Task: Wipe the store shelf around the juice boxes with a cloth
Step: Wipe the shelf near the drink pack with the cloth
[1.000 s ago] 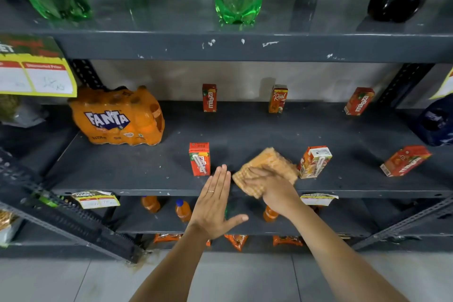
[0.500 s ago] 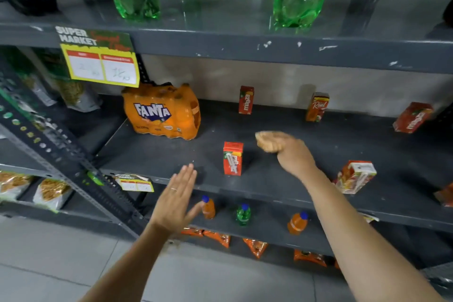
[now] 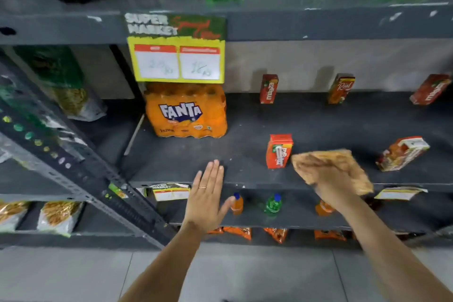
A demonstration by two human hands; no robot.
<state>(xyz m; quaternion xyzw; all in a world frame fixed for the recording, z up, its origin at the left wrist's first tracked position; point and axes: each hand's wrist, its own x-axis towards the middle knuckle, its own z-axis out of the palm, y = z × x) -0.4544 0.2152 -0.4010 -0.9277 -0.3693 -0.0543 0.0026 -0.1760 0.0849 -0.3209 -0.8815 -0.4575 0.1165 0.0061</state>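
Observation:
My right hand [image 3: 331, 179] presses a tan cloth [image 3: 343, 162] flat on the dark grey shelf [image 3: 245, 154], near its front edge. An upright red juice box [image 3: 279, 151] stands just left of the cloth. A tilted juice box [image 3: 402, 153] lies to the right of it. Three more juice boxes stand along the back wall: a Maaza box [image 3: 269, 89], a Real box [image 3: 340, 89] and a leaning one [image 3: 431, 92]. My left hand [image 3: 207, 193] hovers flat and empty at the shelf's front edge, fingers together, a ring on one finger.
An orange Fanta multipack [image 3: 186, 111] sits at the shelf's left end under a yellow price sign [image 3: 176, 60]. Green and dark bottles stand on the shelf above. Small bottles [image 3: 272, 203] and snack packets fill the lower shelves. A slanted metal upright [image 3: 73, 167] stands at left.
The view swung left. My right hand swept the cloth to the back of the shelf behind the front juice box, then returned to the front edge on its right. The left hand stayed hovering at the edge.

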